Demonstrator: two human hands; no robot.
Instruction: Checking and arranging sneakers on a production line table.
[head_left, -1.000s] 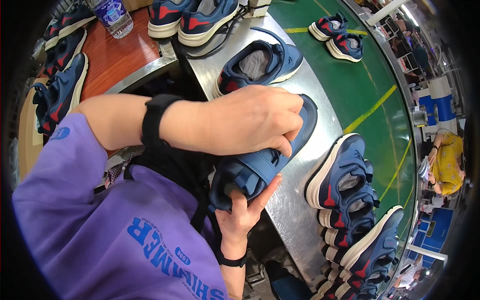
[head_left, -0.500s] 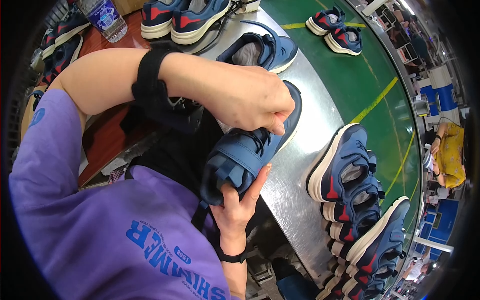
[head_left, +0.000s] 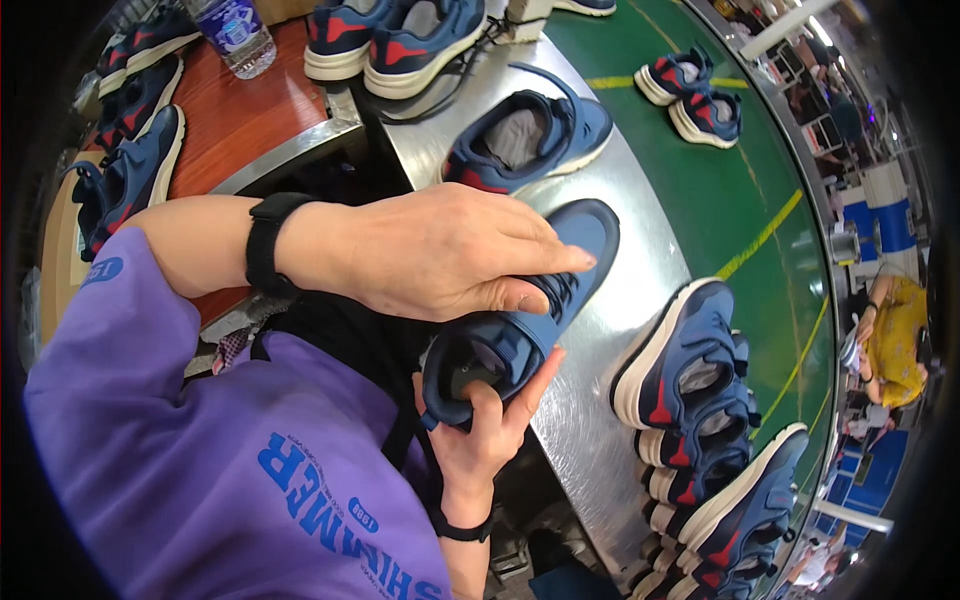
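A blue sports shoe (head_left: 590, 232) with a dark toe edge lies slantwise between my hands, its toe toward the upper right. My right hand (head_left: 480, 440) grips it at the heel, thumb inside the opening and fingers along the side. Across the upper rests my left hand (head_left: 440, 250), palm down, with a finger stretched out over the laces (head_left: 563, 290). The left thumb touches the shoe near its strap (head_left: 530, 335). Other left fingers are partly hidden. Just beyond, another blue shoe (head_left: 515, 140) with paper inside stands on the metal table (head_left: 590, 400).
Several stacked shoes (head_left: 690, 350) line the right of the table. A pair (head_left: 695, 95) sits on the green belt (head_left: 765, 240). To the left, a water bottle (head_left: 235, 40) and more shoes (head_left: 140, 180) stand on a reddish board (head_left: 280, 100). A worker in yellow (head_left: 895, 335) is far right.
My left hand has gone from closed fingers by the laces to a stretched-out finger over the upper. The view has shifted, so the surroundings sit a little lower.
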